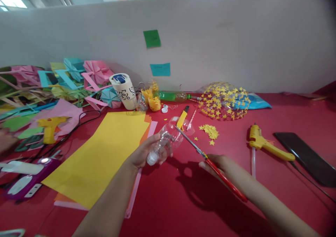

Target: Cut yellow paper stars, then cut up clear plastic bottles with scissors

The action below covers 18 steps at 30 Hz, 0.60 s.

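Observation:
My left hand (pixel 147 148) is closed around a clear plastic bottle piece (pixel 168 135), its white cap (pixel 152 158) pointing toward me and its wider end facing away. In my right hand (pixel 219 163) is a pair of scissors (pixel 201 152) with red handles. Their blades look close together, and the tip meets the far right rim of the plastic; whether it cuts in, I cannot tell. Just beyond lies a yellow utility knife (pixel 182 119), beside a striped straw (pixel 192 120). Small yellow paper stars (pixel 210 131) are heaped to the right.
Yellow paper sheets (pixel 105 153) lie left, near a purple power strip (pixel 34 179). One yellow glue gun (pixel 267 146) and a black phone (pixel 307 156) are right. A star-covered clear dome (pixel 223 100) stands behind. Another person's hand (pixel 6 141) shows at the left edge.

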Each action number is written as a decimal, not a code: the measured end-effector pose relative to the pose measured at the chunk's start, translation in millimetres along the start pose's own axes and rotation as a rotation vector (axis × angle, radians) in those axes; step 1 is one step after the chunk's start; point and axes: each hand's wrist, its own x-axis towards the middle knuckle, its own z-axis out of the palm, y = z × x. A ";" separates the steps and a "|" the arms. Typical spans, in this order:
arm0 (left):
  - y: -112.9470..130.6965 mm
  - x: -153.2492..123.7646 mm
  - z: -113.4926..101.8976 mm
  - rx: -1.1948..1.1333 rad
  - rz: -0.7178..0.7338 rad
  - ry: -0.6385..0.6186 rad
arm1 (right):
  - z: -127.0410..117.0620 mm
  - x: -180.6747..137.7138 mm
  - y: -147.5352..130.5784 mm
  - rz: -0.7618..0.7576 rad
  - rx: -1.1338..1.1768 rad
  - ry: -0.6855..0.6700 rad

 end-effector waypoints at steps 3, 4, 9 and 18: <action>1.5 -0.9 -1.5 -0.015 -0.028 -0.018 | 1.7 1.0 5.0 -0.019 -0.014 0.026; 2.1 -1.2 -1.8 -0.021 -0.033 -0.029 | 1.7 1.0 6.1 -0.026 -0.018 0.027; 3.0 -2.2 -2.8 -0.036 -0.071 -0.058 | -1.3 -1.5 4.0 0.005 -0.052 0.008; 1.2 -1.6 -1.4 -0.082 -0.108 -0.152 | -0.1 -3.9 1.9 0.001 0.003 -0.029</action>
